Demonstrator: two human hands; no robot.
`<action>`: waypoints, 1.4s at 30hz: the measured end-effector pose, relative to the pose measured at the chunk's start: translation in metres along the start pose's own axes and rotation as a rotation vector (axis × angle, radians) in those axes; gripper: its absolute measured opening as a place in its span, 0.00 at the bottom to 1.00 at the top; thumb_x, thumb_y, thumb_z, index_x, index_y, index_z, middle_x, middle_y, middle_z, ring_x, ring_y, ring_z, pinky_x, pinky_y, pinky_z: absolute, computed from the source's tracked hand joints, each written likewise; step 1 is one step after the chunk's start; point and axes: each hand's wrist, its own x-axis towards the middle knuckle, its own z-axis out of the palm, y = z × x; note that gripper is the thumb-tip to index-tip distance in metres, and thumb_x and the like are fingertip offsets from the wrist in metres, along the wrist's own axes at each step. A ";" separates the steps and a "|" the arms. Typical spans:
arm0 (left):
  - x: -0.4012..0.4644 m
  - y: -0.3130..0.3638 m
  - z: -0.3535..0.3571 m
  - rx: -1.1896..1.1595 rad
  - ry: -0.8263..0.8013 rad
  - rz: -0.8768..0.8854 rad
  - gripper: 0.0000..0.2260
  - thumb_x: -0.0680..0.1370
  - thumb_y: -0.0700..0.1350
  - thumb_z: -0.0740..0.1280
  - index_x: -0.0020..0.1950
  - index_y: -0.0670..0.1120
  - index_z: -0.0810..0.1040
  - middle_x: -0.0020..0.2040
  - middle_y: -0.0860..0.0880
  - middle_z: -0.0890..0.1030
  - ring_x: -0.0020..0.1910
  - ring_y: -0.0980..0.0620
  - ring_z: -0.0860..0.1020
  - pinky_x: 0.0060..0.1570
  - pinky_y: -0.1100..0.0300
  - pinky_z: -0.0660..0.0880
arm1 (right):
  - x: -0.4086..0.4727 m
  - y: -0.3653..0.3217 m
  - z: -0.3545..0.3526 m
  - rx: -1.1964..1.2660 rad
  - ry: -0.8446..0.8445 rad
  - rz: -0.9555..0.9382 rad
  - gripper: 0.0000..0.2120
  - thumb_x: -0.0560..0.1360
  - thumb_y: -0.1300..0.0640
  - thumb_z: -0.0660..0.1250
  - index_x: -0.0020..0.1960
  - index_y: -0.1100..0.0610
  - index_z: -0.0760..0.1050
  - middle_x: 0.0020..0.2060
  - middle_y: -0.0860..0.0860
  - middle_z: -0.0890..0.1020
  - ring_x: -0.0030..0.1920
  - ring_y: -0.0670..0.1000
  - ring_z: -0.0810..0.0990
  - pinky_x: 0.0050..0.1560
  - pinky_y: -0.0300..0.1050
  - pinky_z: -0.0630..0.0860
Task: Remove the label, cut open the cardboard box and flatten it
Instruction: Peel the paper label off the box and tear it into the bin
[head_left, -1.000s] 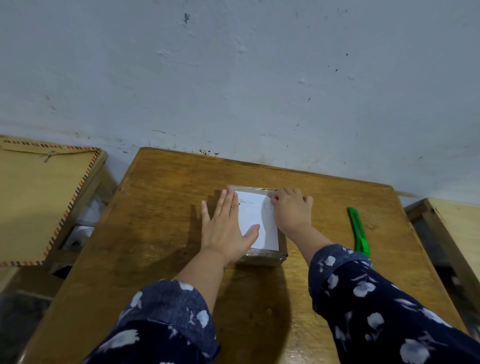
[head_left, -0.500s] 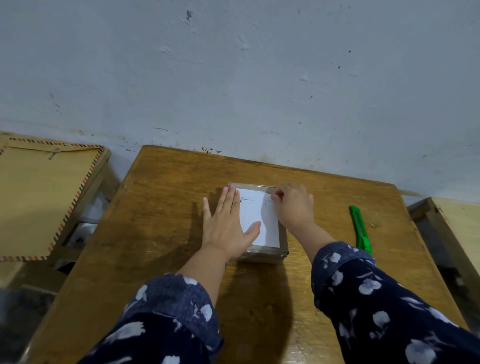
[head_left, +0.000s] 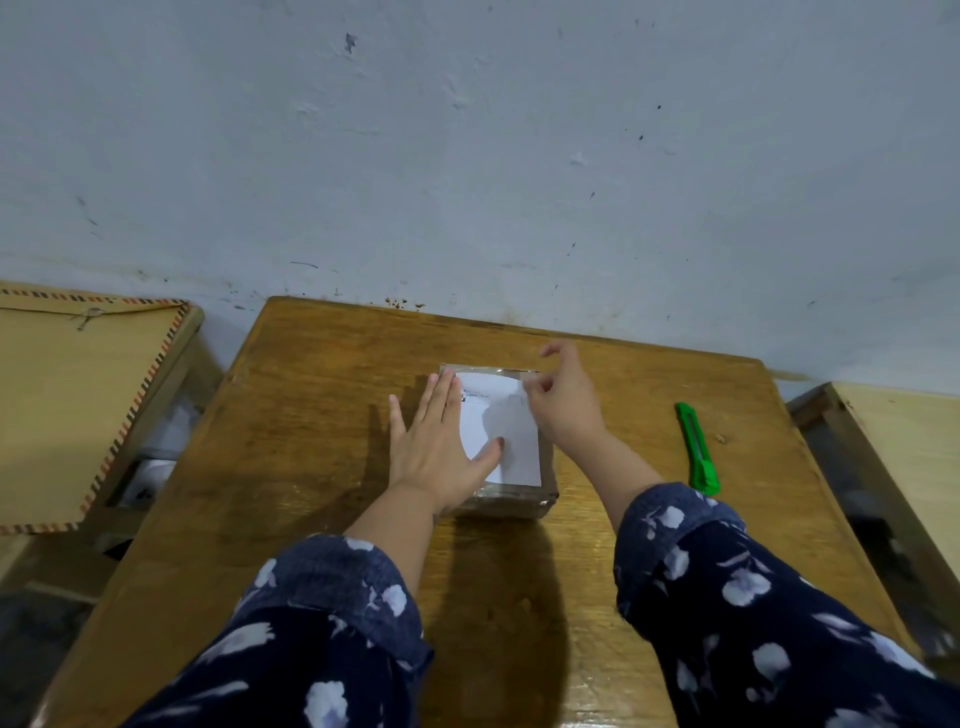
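A small cardboard box (head_left: 511, 501) wrapped in shiny tape sits in the middle of the wooden table (head_left: 311, 415). A white label (head_left: 511, 431) covers its top. My left hand (head_left: 439, 447) lies flat, fingers spread, on the box's left side and on part of the label. My right hand (head_left: 563, 400) is raised over the box's far right corner, thumb and forefinger pinched on the label's top right corner, which looks lifted. A green utility knife (head_left: 698, 449) lies on the table to the right of the box.
A pale wall rises just behind the table. A flat board with a striped border (head_left: 78, 410) lies on a lower stand at the left. Another wooden surface (head_left: 904, 452) stands at the right, across a narrow gap.
My right hand has risen from the box's top right corner and now pinches the label's corner, pulling it up. My left hand stays pressed flat on the box.
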 end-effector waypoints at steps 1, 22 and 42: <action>0.000 0.000 0.000 0.002 0.001 0.000 0.40 0.75 0.69 0.48 0.78 0.48 0.38 0.78 0.51 0.38 0.76 0.54 0.35 0.72 0.40 0.35 | 0.001 0.001 -0.003 0.019 0.002 0.023 0.11 0.78 0.63 0.61 0.57 0.50 0.67 0.33 0.50 0.76 0.32 0.47 0.74 0.30 0.38 0.71; -0.005 -0.018 -0.008 -0.157 -0.027 0.096 0.44 0.69 0.75 0.45 0.78 0.52 0.39 0.78 0.54 0.38 0.75 0.55 0.34 0.72 0.41 0.32 | -0.008 0.015 -0.011 -0.569 -0.098 -0.273 0.11 0.77 0.47 0.63 0.54 0.47 0.80 0.59 0.51 0.71 0.63 0.55 0.64 0.66 0.54 0.58; -0.027 -0.039 -0.015 0.096 -0.130 0.297 0.47 0.69 0.77 0.46 0.77 0.50 0.38 0.78 0.52 0.37 0.75 0.54 0.34 0.71 0.39 0.33 | -0.035 -0.011 -0.009 -0.572 -0.276 -0.420 0.09 0.78 0.52 0.63 0.51 0.52 0.81 0.48 0.47 0.84 0.49 0.49 0.78 0.60 0.49 0.70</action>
